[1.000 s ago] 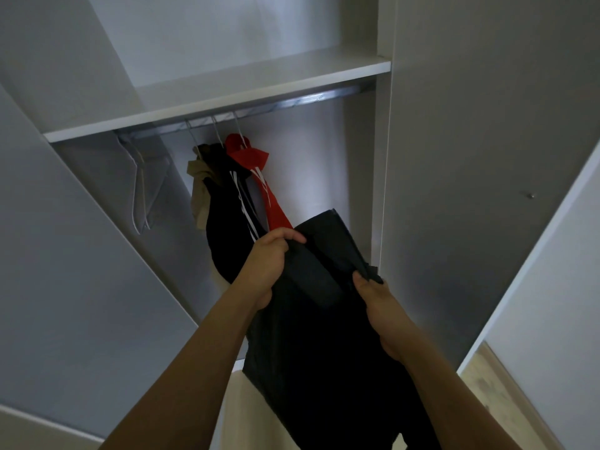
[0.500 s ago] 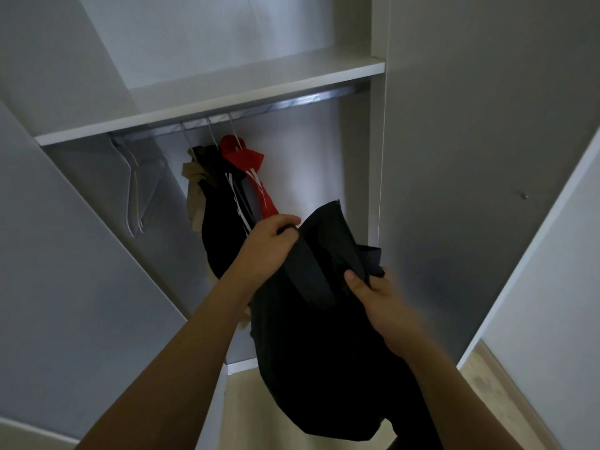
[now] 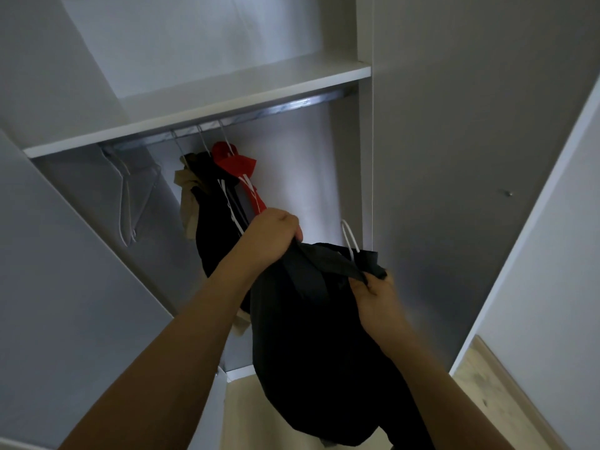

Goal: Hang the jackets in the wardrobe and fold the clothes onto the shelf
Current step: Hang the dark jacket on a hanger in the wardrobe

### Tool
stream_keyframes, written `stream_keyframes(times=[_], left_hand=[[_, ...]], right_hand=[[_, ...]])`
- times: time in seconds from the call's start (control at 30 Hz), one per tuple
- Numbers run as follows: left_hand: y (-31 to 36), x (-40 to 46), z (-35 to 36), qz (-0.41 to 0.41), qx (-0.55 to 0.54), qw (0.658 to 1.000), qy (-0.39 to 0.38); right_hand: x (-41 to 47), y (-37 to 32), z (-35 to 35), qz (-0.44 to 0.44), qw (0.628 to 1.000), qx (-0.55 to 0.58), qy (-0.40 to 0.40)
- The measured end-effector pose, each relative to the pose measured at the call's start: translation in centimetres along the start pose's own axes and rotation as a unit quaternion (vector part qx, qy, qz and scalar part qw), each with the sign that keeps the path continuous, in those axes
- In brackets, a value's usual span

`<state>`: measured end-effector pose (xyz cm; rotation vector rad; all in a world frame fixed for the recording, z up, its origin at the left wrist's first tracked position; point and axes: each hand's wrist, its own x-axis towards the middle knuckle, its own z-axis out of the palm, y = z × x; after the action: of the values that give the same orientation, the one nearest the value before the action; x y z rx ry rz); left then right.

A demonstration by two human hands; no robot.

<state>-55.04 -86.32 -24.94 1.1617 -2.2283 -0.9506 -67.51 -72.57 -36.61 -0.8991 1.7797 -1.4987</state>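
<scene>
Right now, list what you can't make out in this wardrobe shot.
- Head view: the hanger inside the dark jacket; only its white hook shows, the fabric covers the rest.
- The jacket's lower end, cut off by the bottom edge.
- The beige garment, mostly hidden behind the black one on the rail.
- Right hand fingertips, buried in fabric and slightly blurred; left hand grips the collar.

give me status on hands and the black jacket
Left hand and right hand both grip black jacket. White hanger hook pokes out, not on rail. Hung clothes crowd left.
</scene>
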Motion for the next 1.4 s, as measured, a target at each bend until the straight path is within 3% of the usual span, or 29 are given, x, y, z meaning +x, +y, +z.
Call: stream_keyframes(times=[0.17,0.4,0.57,0.77,1.0,1.07,1.17,1.27,1.4], left_hand=[[-1.5,-0.1,0.2,0.017,0.09,0.995,0.034],[-3.0,-1.0,-0.6,0.069,0.075,0.992,-0.079],[-3.3,-1.5,0.7,0.049,0.041,0.994,-0.087],[-2.3,-1.5,1.2,0.045,0.079,0.992,-0.087],[-2.6,-2.1,2.3,0.156,0.179,0.971,0.018],[-3.0,-2.4,2.8,0.169,0.164,0.97,0.057],[-2.8,-2.8,3.5,0.079,0.042,0.992,0.084],[-2.0,-2.3,4.3,-0.029,-0.075,0.996,0.037],[-0.2,-1.4,4.7,-0.054,-0.039,0.998,0.008]], right_hand=[[0.3,0.2,-0.6,0.049,0.995,0.083,0.041],[0.2,0.6,-1.0,0.045,0.992,0.072,0.091],[0.1,0.7,-0.9,0.063,0.992,0.07,0.084],[-0.2,0.7,-1.5,0.071,0.989,0.087,0.095],[-0.2,0.6,-1.7,0.071,0.988,0.095,0.099],[-0.1,0.7,-1.7,0.069,0.988,0.089,0.107],[-0.1,1.0,-1.5,0.062,0.989,0.075,0.109],[-0.4,1.3,-0.7,0.044,0.993,0.047,0.095],[-0.7,1.5,0.0,0.02,0.996,-0.007,0.089]])
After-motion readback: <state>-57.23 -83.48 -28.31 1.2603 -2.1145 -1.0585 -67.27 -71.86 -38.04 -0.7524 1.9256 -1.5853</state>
